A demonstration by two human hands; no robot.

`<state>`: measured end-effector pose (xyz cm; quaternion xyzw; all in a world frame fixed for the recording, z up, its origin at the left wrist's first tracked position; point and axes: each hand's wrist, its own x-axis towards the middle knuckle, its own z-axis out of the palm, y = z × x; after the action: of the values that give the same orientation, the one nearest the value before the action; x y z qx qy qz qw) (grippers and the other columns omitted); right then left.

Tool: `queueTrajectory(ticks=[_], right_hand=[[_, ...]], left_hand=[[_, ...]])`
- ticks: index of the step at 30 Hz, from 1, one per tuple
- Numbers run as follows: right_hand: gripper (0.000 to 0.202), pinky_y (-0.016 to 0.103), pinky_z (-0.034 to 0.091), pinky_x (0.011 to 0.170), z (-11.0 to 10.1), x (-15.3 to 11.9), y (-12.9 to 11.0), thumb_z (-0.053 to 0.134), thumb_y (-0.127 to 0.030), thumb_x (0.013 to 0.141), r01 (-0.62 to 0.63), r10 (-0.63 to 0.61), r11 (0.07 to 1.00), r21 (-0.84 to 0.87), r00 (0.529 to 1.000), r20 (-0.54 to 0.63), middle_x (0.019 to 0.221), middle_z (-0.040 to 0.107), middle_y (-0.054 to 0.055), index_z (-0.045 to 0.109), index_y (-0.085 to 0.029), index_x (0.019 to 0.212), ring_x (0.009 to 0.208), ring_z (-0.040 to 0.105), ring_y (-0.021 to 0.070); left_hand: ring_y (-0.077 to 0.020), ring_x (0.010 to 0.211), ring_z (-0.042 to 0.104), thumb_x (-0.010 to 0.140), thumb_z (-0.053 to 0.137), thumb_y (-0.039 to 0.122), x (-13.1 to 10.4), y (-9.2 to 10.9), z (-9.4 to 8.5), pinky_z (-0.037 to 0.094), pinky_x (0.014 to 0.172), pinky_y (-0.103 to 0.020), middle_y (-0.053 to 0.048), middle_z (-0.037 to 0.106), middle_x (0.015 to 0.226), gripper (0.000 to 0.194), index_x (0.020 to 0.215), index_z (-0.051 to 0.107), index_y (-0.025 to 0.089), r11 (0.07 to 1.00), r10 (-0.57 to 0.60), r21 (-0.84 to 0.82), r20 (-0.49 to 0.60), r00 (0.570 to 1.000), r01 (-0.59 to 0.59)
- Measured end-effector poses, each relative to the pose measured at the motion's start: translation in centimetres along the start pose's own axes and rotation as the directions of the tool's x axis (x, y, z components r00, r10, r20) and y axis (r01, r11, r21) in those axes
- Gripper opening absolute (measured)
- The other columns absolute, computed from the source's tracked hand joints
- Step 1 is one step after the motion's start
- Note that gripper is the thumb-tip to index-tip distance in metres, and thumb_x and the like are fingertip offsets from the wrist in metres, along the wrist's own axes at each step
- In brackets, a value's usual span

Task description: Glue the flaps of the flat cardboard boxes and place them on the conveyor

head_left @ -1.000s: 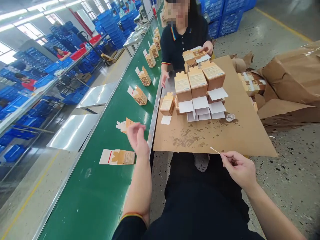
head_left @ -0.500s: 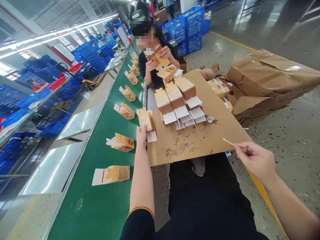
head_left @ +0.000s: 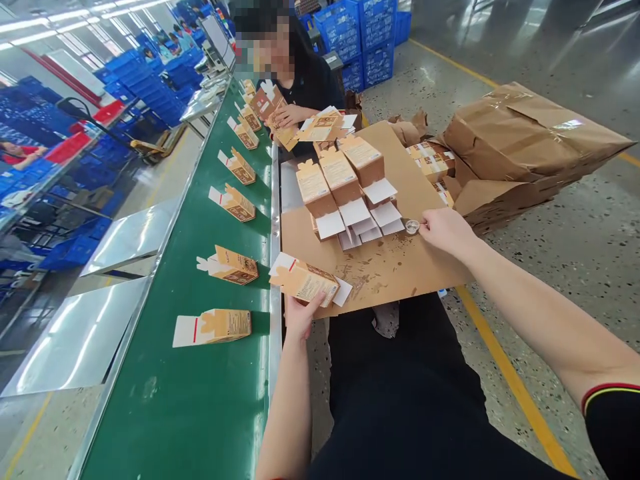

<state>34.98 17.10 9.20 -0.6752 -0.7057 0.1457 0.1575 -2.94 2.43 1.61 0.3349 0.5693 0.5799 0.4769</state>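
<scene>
A worker's left hand (head_left: 300, 315) grips one small brown carton (head_left: 305, 282) from below, holding it on its side over the near edge of a cardboard sheet (head_left: 390, 267). The right hand (head_left: 445, 230), fingers curled, reaches to a single small clear cup (head_left: 412, 227) on the sheet; whether it holds anything cannot be told. Three open cartons top the stack (head_left: 345, 183) just beside the cup. Five cartons are clear on the green conveyor belt (head_left: 200, 387), with more blurred beyond. Across the sheet, a co-worker (head_left: 300, 80) handles another carton.
</scene>
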Motion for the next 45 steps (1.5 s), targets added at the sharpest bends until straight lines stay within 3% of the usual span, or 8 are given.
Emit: queueTrajectory(ticks=[5,8,14,17,21,29,33,45], right_hand=[[0.022,0.031,0.032,0.07,-0.4,0.0,1.1,0.069,-0.005,0.093,-0.017,0.018,1.0,-0.021,1.0,0.016,0.074,0.075,0.009,0.066,-0.017,0.074,0.072,0.061,0.0167],[0.012,0.03,0.039,0.07,0.4,-2.6,0.7,0.068,-0.013,0.096,-0.01,0.016,0.994,0.106,0.998,-0.056,0.075,0.074,0.007,0.072,-0.017,0.085,0.069,0.06,0.0172],[0.02,0.026,0.042,0.062,8.6,-12.0,-6.0,0.061,-0.024,0.102,0.26,-0.293,0.815,0.518,0.956,-0.019,0.068,0.066,-0.001,0.069,-0.022,0.084,0.059,0.056,0.0141],[0.023,0.026,0.038,0.064,12.6,-14.1,-8.9,0.058,-0.015,0.101,0.365,-0.392,0.817,0.446,0.92,-0.034,0.066,0.062,-0.001,0.06,-0.022,0.079,0.058,0.052,0.0136],[0.026,0.029,0.033,0.063,15.0,-14.4,-9.8,0.054,-0.01,0.101,0.429,-0.444,0.839,0.336,0.896,-0.036,0.066,0.058,0.0,0.053,-0.023,0.078,0.059,0.048,0.0146],[0.027,0.026,0.037,0.064,14.7,-16.6,-9.5,0.056,-0.012,0.104,0.496,-0.499,0.737,0.458,0.857,-0.125,0.065,0.055,-0.003,0.053,-0.023,0.08,0.058,0.05,0.0129],[0.027,0.025,0.038,0.06,13.0,-18.0,-8.0,0.056,-0.014,0.105,0.447,-0.402,0.691,0.569,0.891,-0.211,0.064,0.051,-0.005,0.055,-0.024,0.08,0.055,0.046,0.0116],[0.024,0.022,0.039,0.05,10.9,-22.0,-5.9,0.062,-0.016,0.103,0.243,-0.254,0.661,0.71,0.963,-0.093,0.062,0.05,-0.006,0.062,-0.023,0.079,0.051,0.046,0.0093]], left_hand=[[-0.0392,0.138,0.076,0.057,0.116,0.042,0.3,0.2,-0.1,0.057,0.126,-0.059,-0.017,0.079,0.144,0.096,0.139,0.07,0.024,0.999,-0.014,0.048,-0.01,1.0,0.015],[-0.038,0.14,0.075,0.063,0.114,0.041,0.5,0.2,-0.1,0.057,0.126,-0.056,-0.017,0.078,0.146,0.091,0.139,0.068,0.024,0.999,-0.011,0.047,-0.007,1.0,0.012],[-0.0366,0.13,0.079,0.063,0.112,0.043,0.5,0.4,0.4,0.06,0.121,-0.057,-0.017,0.081,0.139,0.081,0.13,0.073,0.021,0.996,-0.038,0.083,0.012,0.999,0.037],[-0.0363,0.126,0.081,0.063,0.112,0.045,0.4,0.7,0.7,0.061,0.119,-0.057,-0.018,0.082,0.133,0.078,0.126,0.074,0.019,0.993,-0.034,0.115,0.024,0.999,0.031],[-0.0353,0.123,0.082,0.062,0.112,0.045,0.2,0.7,0.8,0.062,0.116,-0.056,-0.017,0.082,0.131,0.079,0.125,0.073,0.02,0.99,-0.019,0.143,0.004,1.0,0.018],[-0.0352,0.126,0.08,0.061,0.112,0.047,-0.9,-0.4,1.5,0.063,0.116,-0.054,-0.015,0.081,0.13,0.084,0.126,0.065,0.023,0.964,0.112,0.244,-0.024,0.993,-0.103],[-0.0366,0.126,0.08,0.062,0.111,0.045,-2.4,-1.1,2.3,0.065,0.112,-0.055,-0.016,0.078,0.132,0.089,0.134,0.062,0.023,0.922,0.194,0.351,-0.052,0.98,-0.164],[-0.0366,0.125,0.079,0.075,0.103,0.038,-3.2,-2.6,3.0,0.069,0.101,-0.049,-0.013,0.076,0.128,0.07,0.13,0.062,0.027,0.783,0.36,0.549,-0.015,0.933,-0.293]])
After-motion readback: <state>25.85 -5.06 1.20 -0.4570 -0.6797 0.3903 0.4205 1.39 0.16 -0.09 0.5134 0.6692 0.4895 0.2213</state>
